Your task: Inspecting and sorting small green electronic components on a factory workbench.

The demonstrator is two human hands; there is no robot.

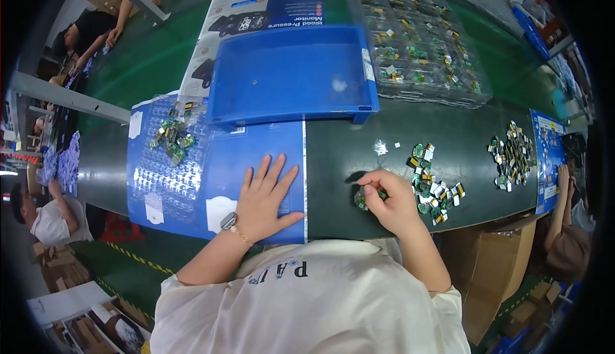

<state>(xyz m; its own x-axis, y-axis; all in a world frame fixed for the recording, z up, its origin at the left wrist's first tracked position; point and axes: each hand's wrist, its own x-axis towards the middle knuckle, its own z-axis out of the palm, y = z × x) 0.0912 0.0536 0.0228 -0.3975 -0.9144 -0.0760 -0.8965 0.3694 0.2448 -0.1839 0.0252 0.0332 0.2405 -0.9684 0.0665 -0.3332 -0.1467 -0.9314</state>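
Note:
My left hand [268, 199] lies flat with its fingers spread on a blue printed sheet [256, 142], and nothing is in it. Over the dark table, my right hand [392, 201] is closed, thumb and forefinger pinched together. A small green circuit board [360, 198] shows at its fingertips, partly covered by the fingers. Just right of that hand lies a loose pile of small circuit boards [424, 181] with white and yellow parts. On the left of the sheet, several more green boards [173, 141] rest in a clear plastic blister tray [168, 184].
A blue plastic bin [288, 75] stands ahead of my hands. Stacked clear trays [419, 40] filled with boards are behind it on the right. Another board pile [512, 155] lies far right, near a co-worker's arm [560, 194]. A cardboard box [487, 264] stands below the table edge.

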